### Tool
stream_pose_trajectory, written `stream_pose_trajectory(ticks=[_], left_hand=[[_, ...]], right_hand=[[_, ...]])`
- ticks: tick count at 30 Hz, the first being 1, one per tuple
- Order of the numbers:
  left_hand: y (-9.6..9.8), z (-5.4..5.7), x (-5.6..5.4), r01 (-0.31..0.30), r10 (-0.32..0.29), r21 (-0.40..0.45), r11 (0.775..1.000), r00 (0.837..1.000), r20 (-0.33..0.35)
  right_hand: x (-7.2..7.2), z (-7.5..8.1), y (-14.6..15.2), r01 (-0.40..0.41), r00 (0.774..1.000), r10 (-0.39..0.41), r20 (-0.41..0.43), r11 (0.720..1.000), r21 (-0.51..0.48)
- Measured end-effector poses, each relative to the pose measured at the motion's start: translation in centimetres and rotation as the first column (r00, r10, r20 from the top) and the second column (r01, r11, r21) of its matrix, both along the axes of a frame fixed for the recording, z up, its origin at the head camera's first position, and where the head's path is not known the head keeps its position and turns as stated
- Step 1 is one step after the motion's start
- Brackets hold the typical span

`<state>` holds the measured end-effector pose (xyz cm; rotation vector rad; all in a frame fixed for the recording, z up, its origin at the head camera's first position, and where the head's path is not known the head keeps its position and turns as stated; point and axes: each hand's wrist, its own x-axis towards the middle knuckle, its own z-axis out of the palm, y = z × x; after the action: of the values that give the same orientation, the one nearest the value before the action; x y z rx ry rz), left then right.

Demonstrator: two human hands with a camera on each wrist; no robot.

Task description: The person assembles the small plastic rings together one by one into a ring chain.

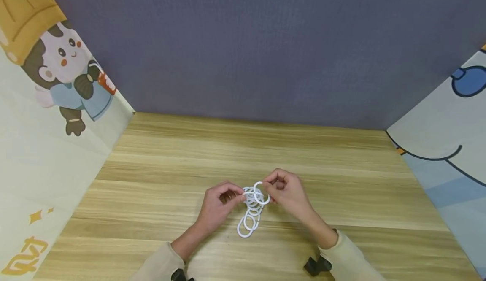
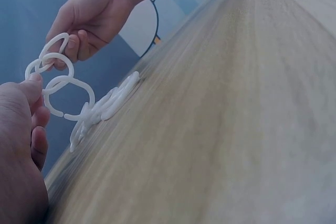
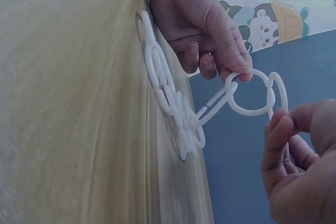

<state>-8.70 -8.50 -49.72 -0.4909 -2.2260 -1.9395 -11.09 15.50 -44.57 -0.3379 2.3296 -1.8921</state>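
Observation:
Several white plastic rings, linked into a chain [image 1: 248, 222], lie bunched on the wooden table between the two hands. Its upper end is lifted off the tabletop. My left hand [image 1: 220, 203] pinches one raised ring [image 3: 251, 113] between thumb and forefinger. Across from it, my right hand [image 1: 290, 192] pinches another white ring [image 1: 262, 203] by its side. In the right wrist view this ring hooks through the one in the left hand. Below the left fingers, a further link [image 2: 90, 94] hangs down to the pile and shows a small gap in its loop.
The wood-grain table [image 1: 159, 154] runs back to a dark blue-grey wall panel [image 1: 243, 53]. Side panels with cartoon prints stand at left [image 1: 76, 82] and right [image 1: 448, 154]. Each wrist wears a black camera mount [image 1: 318, 266] at the sleeve.

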Motion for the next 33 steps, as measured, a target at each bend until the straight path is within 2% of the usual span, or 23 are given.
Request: stream_pose_trajectory(ticks=[8,10,17,26,33], left_hand=[[0.02,0.06,0.09,0.005,-0.005,0.003,1.0,1.0,-0.003],[0.0,0.05,0.11,0.004,-0.003,0.003,1.0,1.0,-0.002],[-0.03,0.12,0.13,-0.006,0.006,0.009,1.0,1.0,0.011],[0.18,0.09,0.09,-0.023,0.023,0.013,1.0,0.999,0.026],[0.33,0.33,0.07,-0.006,0.007,-0.021,1.0,0.999,0.048]], right_hand=[[0.03,-0.38,-0.07,0.053,0.989,-0.043,-0.14,0.996,0.068],[0.07,-0.38,-0.15,0.067,0.987,-0.056,-0.148,0.995,0.07],[-0.19,-0.15,-0.27,0.122,0.992,-0.124,-0.038,0.991,-0.058],[-0.49,0.21,0.08,0.152,0.986,-0.145,0.081,0.984,-0.094],[-0.34,0.54,0.12,0.124,0.982,-0.098,0.161,0.979,-0.159]])
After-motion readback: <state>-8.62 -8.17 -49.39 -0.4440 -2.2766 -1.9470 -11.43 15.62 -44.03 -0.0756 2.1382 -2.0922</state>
